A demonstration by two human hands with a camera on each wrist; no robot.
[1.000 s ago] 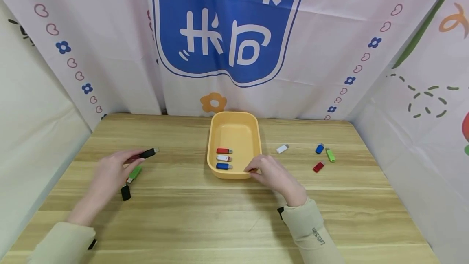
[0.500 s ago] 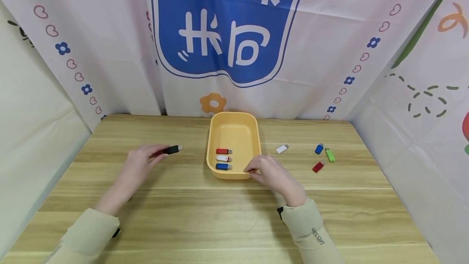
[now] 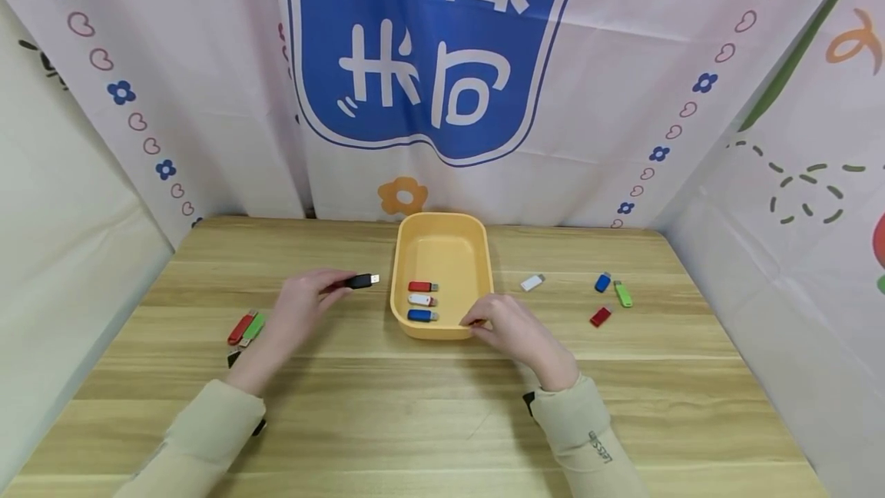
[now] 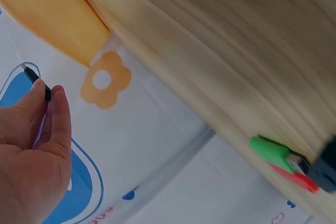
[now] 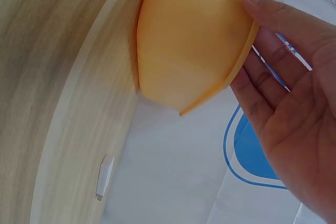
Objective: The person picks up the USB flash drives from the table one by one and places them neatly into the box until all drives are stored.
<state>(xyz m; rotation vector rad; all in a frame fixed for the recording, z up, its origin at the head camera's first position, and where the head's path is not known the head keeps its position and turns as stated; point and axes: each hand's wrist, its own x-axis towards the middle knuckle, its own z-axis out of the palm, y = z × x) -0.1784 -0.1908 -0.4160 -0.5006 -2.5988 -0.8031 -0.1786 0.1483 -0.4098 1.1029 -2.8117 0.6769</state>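
Left hand [image 3: 302, 309] pinches black stick [image 3: 359, 281] in air, just left of tray [image 3: 442, 332]; long axis crosswise, plug [image 3: 376, 279] toward tray. Right hand [image 3: 513, 330] grips tray's near side. Three inner sticks [image 3: 421, 300], four right-side sticks [image 3: 624, 293], three left-side sticks [image 3: 241, 327].

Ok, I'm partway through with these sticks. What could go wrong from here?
The left hand pinches the black stick with its plug pointing at the tray, so it might clip the rim.
The right hand pinches the tray's near edge; a tug could shift the red, white and blue sticks lined up inside.
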